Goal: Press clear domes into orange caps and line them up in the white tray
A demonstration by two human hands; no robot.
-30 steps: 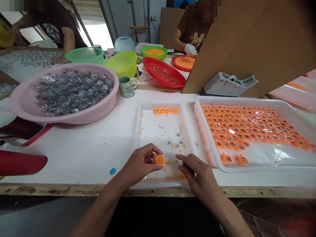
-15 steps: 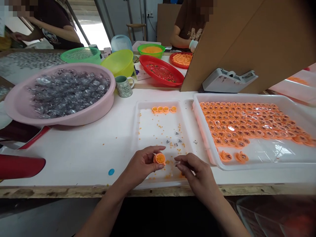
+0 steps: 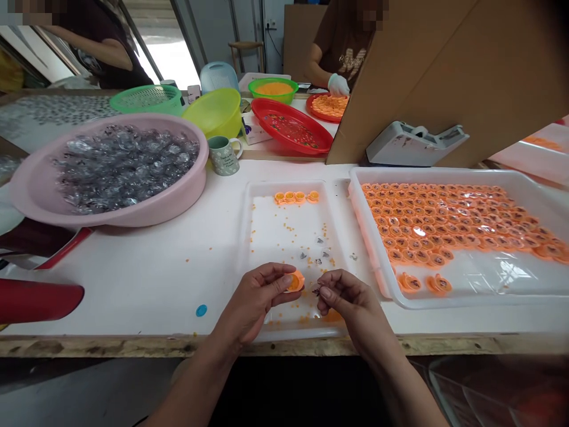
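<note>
Between the fingers and thumb of my left hand (image 3: 262, 296) is a small orange cup (image 3: 295, 281), its opening tilted toward me. My right hand (image 3: 349, 299), just to the right, pinches a small clear piece with dark marks (image 3: 316, 290). Both hands are over the near end of a shallow white tray (image 3: 249, 237). Scattered tiny orange bits and several small clear-and-dark pieces (image 3: 318, 261) lie on its floor. A short row of orange cups (image 3: 300, 197) stands at its far end.
At right, a large white tray (image 3: 489, 296) holds rows of orange cups with printed tops. A pink basin (image 3: 26, 196) of clear-and-dark pieces stands left, by a mug (image 3: 224, 159). A tape dispenser (image 3: 413, 145) sits against a cardboard panel (image 3: 427, 71). Two other people work behind.
My left hand has turned the orange cup and laid its thumb across the opening. My right fingers have curled closer round the clear piece. The gloved hand behind has moved over the red tray.
</note>
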